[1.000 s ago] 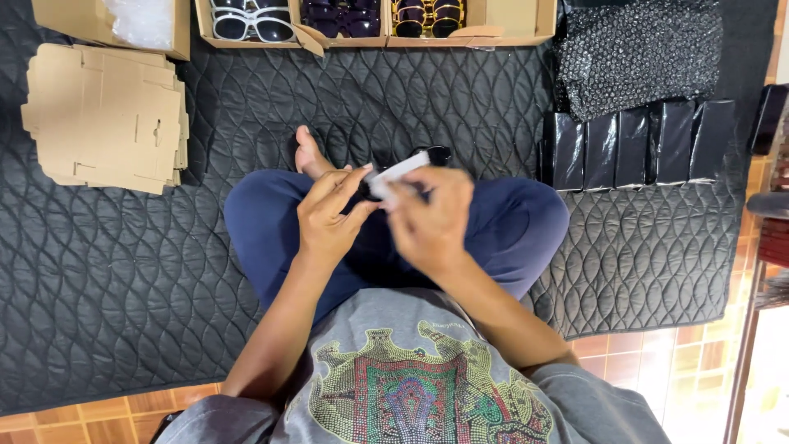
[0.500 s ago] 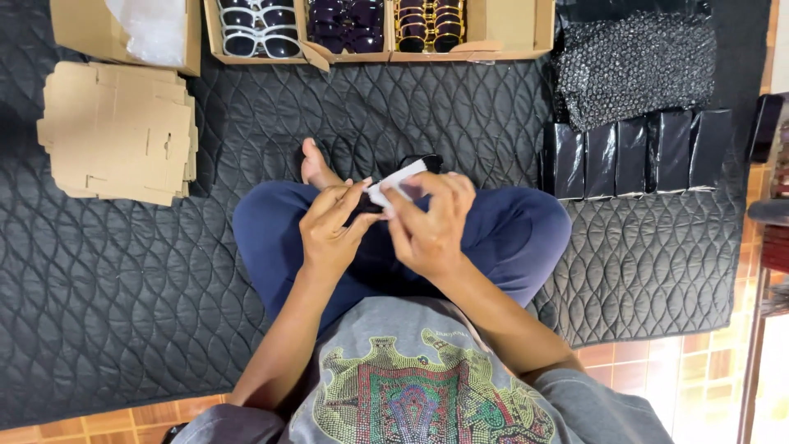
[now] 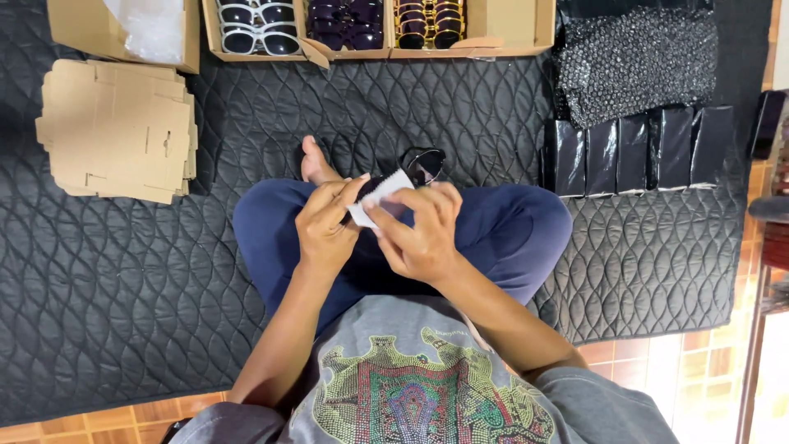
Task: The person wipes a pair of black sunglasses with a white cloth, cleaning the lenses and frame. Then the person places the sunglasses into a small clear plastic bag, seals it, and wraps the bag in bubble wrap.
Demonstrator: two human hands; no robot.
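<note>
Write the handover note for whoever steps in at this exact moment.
Left hand and right hand: both over the lap, fingers on a white cloth wrapped round dark sunglasses.
Supplies: boxes of sunglasses at the mat's far edge, flat cardboard blanks far left, black pouches right.
Done: one pair picked up.
Left: this pair is neither pouched nor boxed.

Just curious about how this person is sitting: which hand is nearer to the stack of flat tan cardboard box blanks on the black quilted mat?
Left. The left hand is on the stack of flat tan cardboard box blanks' side; the right hand sits farther away, beyond it.
</note>
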